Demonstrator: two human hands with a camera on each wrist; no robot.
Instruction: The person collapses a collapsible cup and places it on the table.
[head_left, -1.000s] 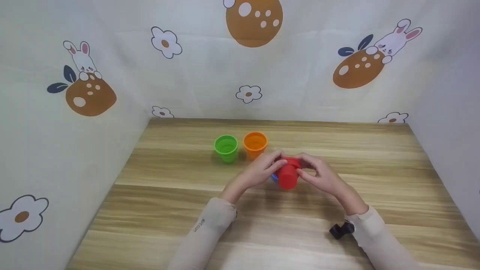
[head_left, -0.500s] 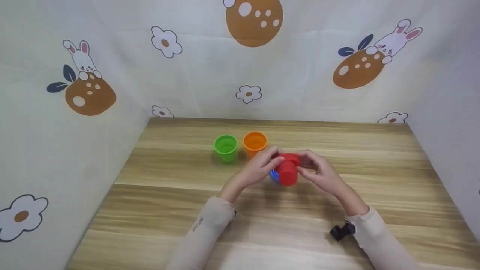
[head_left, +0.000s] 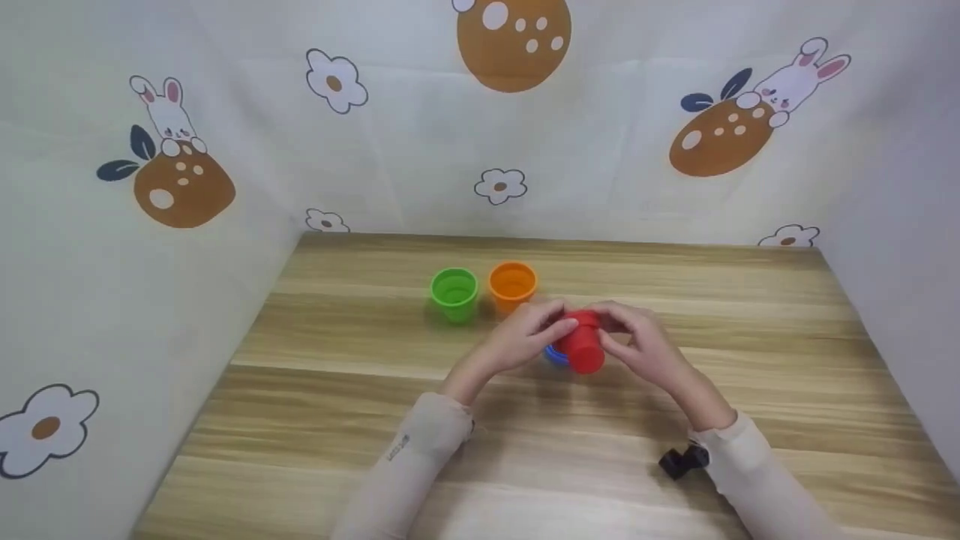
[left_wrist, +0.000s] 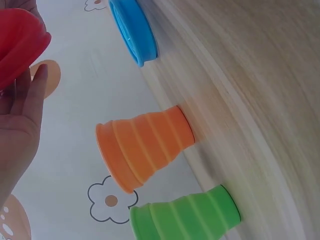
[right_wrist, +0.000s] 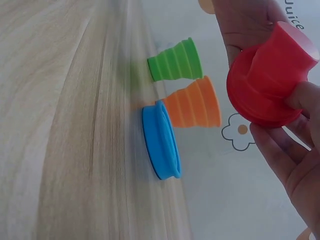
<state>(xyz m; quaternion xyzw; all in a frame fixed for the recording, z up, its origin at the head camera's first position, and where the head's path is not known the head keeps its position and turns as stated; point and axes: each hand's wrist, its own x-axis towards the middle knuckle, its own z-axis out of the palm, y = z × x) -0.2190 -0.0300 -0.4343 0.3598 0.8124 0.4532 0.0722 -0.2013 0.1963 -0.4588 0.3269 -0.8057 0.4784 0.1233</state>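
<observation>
A red collapsible cup [head_left: 585, 354] is held above the table between both hands, its narrow base tilted toward the person. On one side of its rim the left hand [head_left: 525, 336] pinches it with thumb and fingers. Opposite, the right hand [head_left: 643, 343] grips the rim, and its thumb presses the cup wall in the right wrist view. The wide part of the cup [right_wrist: 272, 82] is folded unevenly around the stretched-out base. Below it, a blue collapsed cup [right_wrist: 161, 141] lies flat on the table, mostly hidden in the head view.
An orange cup [head_left: 513, 285] and a green cup [head_left: 454, 294] stand upright and extended side by side, beyond the left hand. A black device [head_left: 682, 461] sits at the right wrist. Patterned cloth walls [head_left: 405, 150] border the wooden table [head_left: 337, 322] at the back and sides.
The red cup has tilted in the hands, its base swinging slightly to the right, and its outline looks narrower than half a second ago. The other cups stay put.
</observation>
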